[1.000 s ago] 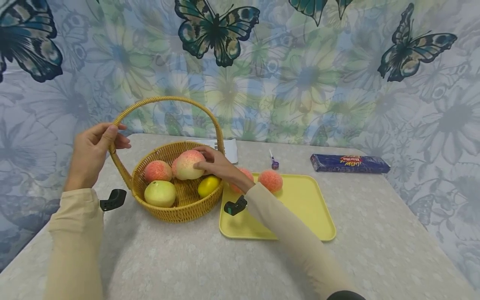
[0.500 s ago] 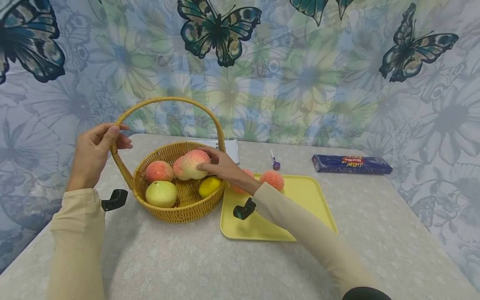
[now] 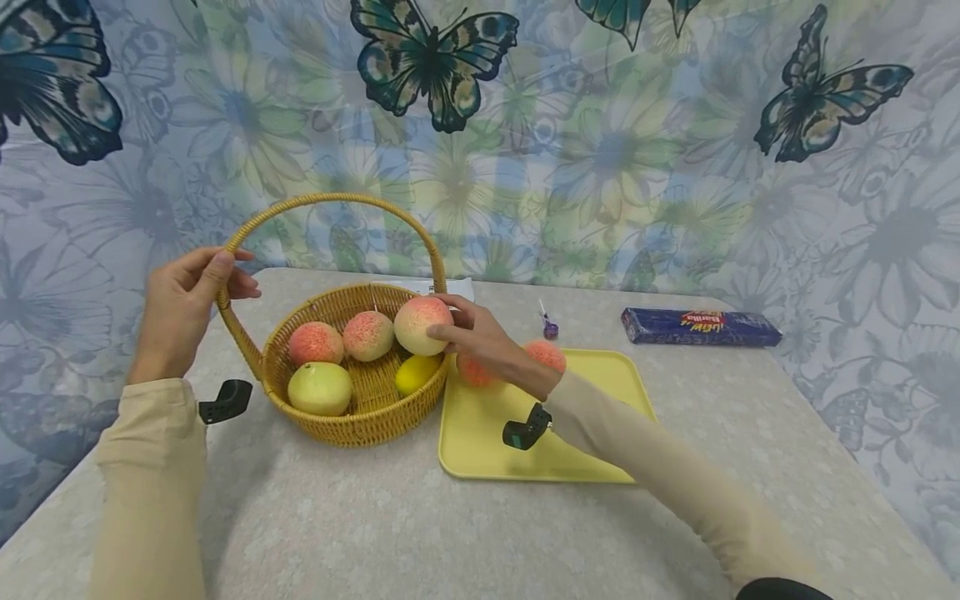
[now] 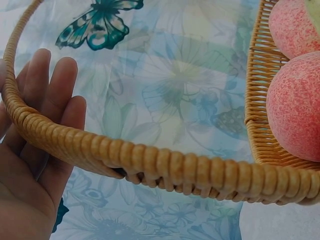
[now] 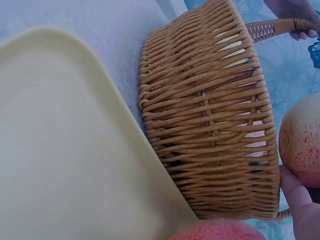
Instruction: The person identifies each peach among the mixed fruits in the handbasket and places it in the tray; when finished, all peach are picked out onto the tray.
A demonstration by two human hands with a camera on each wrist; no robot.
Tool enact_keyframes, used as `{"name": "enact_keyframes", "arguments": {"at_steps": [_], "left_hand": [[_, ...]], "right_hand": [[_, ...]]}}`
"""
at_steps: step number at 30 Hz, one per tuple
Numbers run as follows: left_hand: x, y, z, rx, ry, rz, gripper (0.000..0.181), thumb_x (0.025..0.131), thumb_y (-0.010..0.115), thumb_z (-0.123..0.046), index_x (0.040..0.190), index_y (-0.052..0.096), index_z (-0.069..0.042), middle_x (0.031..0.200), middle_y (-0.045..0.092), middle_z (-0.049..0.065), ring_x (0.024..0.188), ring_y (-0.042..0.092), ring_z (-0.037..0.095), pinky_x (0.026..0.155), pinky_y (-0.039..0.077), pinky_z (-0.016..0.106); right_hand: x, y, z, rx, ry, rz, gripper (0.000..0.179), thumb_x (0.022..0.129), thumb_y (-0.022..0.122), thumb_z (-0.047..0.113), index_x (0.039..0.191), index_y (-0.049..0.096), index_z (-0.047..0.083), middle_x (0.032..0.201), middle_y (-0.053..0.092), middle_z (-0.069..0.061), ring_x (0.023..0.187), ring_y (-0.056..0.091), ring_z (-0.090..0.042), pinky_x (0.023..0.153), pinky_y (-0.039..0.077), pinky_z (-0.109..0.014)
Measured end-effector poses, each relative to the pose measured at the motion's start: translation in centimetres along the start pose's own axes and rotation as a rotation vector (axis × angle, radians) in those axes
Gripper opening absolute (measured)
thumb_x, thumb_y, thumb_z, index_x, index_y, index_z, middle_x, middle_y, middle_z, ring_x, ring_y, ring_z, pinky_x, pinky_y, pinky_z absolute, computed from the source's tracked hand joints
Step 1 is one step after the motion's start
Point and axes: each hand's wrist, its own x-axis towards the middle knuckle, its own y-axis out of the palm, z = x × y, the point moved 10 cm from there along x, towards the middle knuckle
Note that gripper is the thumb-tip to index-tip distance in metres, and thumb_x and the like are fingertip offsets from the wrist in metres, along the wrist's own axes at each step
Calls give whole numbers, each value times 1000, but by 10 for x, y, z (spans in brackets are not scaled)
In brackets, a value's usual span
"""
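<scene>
A wicker basket [image 3: 352,429] with a tall arched handle [image 3: 330,198] stands on the table. My left hand [image 3: 183,304] pinches the handle's left side between thumb and fingers. My right hand [image 3: 483,337] grips a pale pink peach [image 3: 422,325] at the basket's right rim; the right wrist view shows this peach [image 5: 302,140] just beyond the rim, thumb against it. Inside the basket lie a redder peach [image 3: 316,343], another peach [image 3: 368,336], a pale green round fruit [image 3: 320,388] and a yellow lemon [image 3: 417,376].
Right of the basket lies a yellow tray [image 3: 480,450] bearing a peach [image 3: 476,372] partly behind my right hand and another peach [image 3: 546,355]. Behind it are a purple lollipop [image 3: 550,327] and a blue Barilla box [image 3: 701,327]. White paper [image 3: 461,289] lies behind the basket.
My right hand has moved right with its peach, from over the basket's middle to its right rim, uncovering the peach behind. My left hand keeps its hold on the handle.
</scene>
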Motion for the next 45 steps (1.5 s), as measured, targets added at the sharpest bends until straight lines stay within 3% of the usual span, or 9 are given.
{"name": "enact_keyframes", "arguments": {"at_steps": [7, 13, 20, 28, 35, 42, 45], "left_hand": [[-1, 1, 0, -54, -6, 5, 28, 97, 57, -18, 110, 64, 6, 75, 67, 3, 70, 68, 10, 72, 52, 14], [-1, 1, 1, -37, -9, 5, 28, 97, 57, -18, 110, 64, 5, 75, 67, 2, 70, 67, 9, 72, 51, 14], [-1, 1, 1, -61, -5, 8, 24, 97, 56, -17, 108, 66, 2, 75, 67, 3, 69, 68, 10, 71, 52, 14], [-1, 2, 0, -100, -1, 6, 26, 96, 57, -16, 109, 64, 6, 74, 67, 4, 69, 68, 11, 71, 52, 14], [0, 2, 0, -102, -1, 5, 25, 96, 57, -15, 108, 65, 5, 74, 67, 4, 69, 68, 11, 71, 52, 14], [-1, 1, 1, -83, -8, 4, 26, 96, 57, -17, 108, 65, 5, 74, 67, 3, 69, 68, 10, 71, 52, 14], [0, 2, 0, -88, -6, 4, 26, 97, 57, -17, 108, 65, 5, 74, 67, 4, 69, 68, 11, 70, 52, 14]], "right_hand": [[-11, -12, 1, 2, -17, 1, 51, 92, 63, 21, 140, 46, 23, 135, 52, -7, 111, 58, -22, 92, 49, -45], [-25, -26, -2, -52, 11, -37, 53, 90, 64, 25, 139, 43, 22, 134, 52, -8, 116, 56, -24, 94, 48, -42], [-41, -45, -6, -43, 35, -59, 59, 90, 64, 22, 144, 38, 19, 138, 48, -11, 116, 54, -29, 92, 49, -47], [-58, -68, -8, -107, -19, -69, 61, 88, 68, 25, 142, 43, 18, 136, 51, -8, 117, 56, -27, 87, 51, -36], [-73, -82, -7, -93, -18, -97, 61, 89, 67, 18, 144, 41, 18, 138, 49, -9, 121, 53, -29, 91, 51, -44], [-87, -98, 2, -108, -34, -103, 63, 89, 68, 17, 145, 39, 17, 141, 47, -8, 127, 49, -28, 93, 50, -39], [-93, -108, 5, -116, -34, -108, 65, 90, 67, 17, 147, 36, 17, 144, 43, -7, 130, 46, -29, 97, 47, -43]]}}
